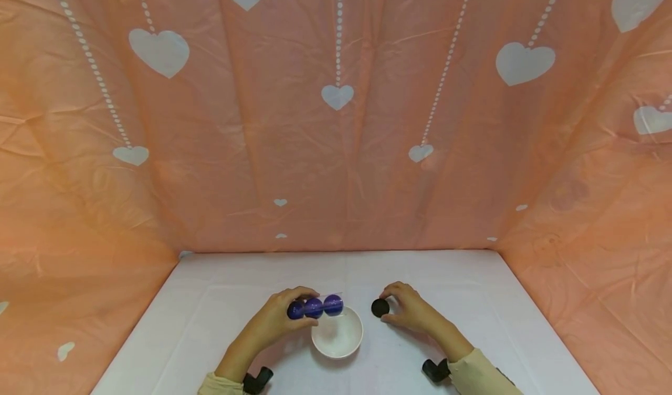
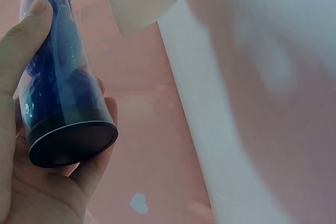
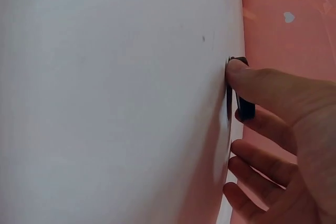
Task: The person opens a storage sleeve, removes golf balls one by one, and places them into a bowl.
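My left hand [image 1: 286, 312] grips a clear plastic tube [image 2: 65, 72] with purple-blue balls [image 1: 314, 308] lined up inside. A black cap [image 2: 73, 144] closes the tube's end nearest the palm. In the head view the tube is tilted toward level, its far end over the back rim of a white bowl [image 1: 338, 335]. To the right of the bowl, my right hand [image 1: 412, 308] pinches a round black lid [image 1: 380, 308] between thumb and forefinger, close over the table. The other right fingers [image 3: 262, 161] are spread loosely.
A white cloth covers the table [image 1: 446, 278]. Orange sheeting with white hearts [image 1: 338, 97] hangs behind it and along both sides. Black camera mounts [image 1: 258, 380] sit at both wrists.
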A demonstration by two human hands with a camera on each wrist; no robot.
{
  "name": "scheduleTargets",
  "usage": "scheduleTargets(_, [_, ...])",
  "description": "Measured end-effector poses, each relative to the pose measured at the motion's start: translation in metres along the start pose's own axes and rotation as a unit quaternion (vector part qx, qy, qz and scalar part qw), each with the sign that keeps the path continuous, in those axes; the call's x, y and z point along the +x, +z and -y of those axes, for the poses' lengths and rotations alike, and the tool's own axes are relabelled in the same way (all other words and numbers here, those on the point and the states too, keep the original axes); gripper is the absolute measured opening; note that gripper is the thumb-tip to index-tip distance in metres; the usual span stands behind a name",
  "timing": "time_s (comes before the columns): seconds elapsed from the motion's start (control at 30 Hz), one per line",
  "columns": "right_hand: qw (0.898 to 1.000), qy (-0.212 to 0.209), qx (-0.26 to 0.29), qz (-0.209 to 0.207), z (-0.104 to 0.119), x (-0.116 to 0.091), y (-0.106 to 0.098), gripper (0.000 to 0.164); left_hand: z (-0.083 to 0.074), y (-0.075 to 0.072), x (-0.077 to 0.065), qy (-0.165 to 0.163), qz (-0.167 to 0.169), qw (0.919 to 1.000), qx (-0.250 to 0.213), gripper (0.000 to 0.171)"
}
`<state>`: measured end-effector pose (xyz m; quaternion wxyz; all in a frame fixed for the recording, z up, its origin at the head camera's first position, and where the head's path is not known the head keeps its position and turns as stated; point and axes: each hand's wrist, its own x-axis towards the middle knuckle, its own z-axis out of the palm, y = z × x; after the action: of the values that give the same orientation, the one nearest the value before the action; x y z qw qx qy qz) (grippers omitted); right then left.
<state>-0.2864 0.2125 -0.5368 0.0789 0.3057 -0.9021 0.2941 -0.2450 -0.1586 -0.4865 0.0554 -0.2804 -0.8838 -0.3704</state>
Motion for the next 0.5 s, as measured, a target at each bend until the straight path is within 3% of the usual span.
scheduleTargets(0.5, [0.999,0.014,-0.018,0.028,0.0037,0.0017,-0.0060,0.038,-0.0015,0.0008,0.0010,-0.009,0.004,0.9999,-0.005,0.050])
